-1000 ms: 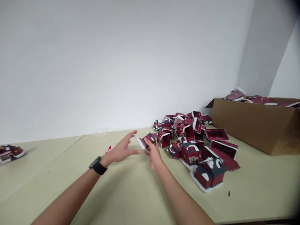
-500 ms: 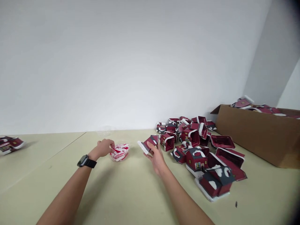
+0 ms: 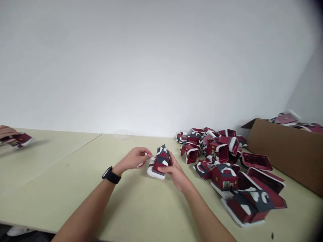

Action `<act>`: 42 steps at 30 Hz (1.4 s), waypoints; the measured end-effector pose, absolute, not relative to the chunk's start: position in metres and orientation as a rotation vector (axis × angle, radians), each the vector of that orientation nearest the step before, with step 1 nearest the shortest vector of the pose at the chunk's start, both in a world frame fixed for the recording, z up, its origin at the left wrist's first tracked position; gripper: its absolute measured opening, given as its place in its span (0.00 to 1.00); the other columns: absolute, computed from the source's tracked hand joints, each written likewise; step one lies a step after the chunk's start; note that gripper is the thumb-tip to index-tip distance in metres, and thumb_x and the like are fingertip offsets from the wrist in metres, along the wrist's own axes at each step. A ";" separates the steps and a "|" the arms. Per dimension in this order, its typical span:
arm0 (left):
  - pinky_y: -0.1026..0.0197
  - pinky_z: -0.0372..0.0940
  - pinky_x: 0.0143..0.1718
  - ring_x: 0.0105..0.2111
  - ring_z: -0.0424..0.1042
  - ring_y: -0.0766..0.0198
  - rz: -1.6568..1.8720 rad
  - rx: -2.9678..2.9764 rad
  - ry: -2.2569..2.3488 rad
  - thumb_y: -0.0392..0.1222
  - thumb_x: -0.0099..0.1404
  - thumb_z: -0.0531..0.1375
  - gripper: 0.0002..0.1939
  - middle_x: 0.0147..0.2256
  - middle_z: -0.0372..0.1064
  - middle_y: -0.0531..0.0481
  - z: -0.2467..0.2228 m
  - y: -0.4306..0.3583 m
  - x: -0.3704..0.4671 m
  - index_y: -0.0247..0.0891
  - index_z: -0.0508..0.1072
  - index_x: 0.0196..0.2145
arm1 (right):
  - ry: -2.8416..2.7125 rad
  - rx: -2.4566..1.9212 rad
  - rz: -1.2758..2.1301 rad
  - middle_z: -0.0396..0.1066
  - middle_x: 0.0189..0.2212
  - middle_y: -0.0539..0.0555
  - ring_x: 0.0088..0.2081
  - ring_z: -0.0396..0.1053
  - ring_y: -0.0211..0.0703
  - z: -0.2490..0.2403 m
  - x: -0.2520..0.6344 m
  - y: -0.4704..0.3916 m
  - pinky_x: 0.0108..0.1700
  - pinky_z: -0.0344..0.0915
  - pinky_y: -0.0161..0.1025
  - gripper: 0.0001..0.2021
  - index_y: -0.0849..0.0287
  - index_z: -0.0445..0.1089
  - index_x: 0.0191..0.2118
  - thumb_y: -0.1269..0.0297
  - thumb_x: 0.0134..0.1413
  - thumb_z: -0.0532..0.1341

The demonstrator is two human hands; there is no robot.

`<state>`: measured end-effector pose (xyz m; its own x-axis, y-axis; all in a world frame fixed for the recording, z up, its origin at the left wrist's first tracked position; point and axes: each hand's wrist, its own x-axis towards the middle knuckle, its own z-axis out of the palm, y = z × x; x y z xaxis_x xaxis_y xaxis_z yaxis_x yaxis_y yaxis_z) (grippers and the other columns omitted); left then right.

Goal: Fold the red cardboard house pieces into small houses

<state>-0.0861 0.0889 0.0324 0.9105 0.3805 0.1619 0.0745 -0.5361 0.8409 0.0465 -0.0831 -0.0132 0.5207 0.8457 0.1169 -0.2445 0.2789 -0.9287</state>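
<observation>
A small dark red house (image 3: pixel 161 162) with a grey roof and white snow patches is in my right hand (image 3: pixel 176 173), its thumb and fingers wrapped round the right side. Just left of the house, my left hand (image 3: pixel 136 157) has its thumb and forefinger pinched together. Something small and pale shows by those fingertips, too small to make out. Under and behind that hand, a bit of the red-and-white strips (image 3: pixel 140 165) can be seen; their clear bowl is mostly hidden.
Many similar houses (image 3: pixel 223 176) lie piled on the table (image 3: pixel 50 188) at the right. Behind them stands a cardboard box (image 3: pixel 282 148) filled with more. At the far left, another person's hand (image 3: pixel 7 130) touches a house.
The house has turned so its roof and front show. My left hand has moved from the bowl to the house. Another person's hand has appeared at the far left, and the view has shifted.
</observation>
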 end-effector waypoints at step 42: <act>0.64 0.34 0.13 0.10 0.50 0.76 0.073 1.533 0.226 0.64 0.62 0.60 0.25 0.17 0.60 0.58 0.013 0.076 -0.079 0.37 0.67 0.26 | -0.697 -1.013 0.925 0.78 0.47 0.50 0.49 0.73 0.51 -0.007 0.040 -0.089 0.51 0.67 0.42 0.46 0.46 0.66 0.60 0.71 0.28 0.77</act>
<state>-0.0789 0.0761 0.0134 0.9770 0.1880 -0.1002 0.0941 0.0408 0.9947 0.0398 -0.0888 -0.0074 0.4517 0.8894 0.0704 -0.3120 0.2313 -0.9215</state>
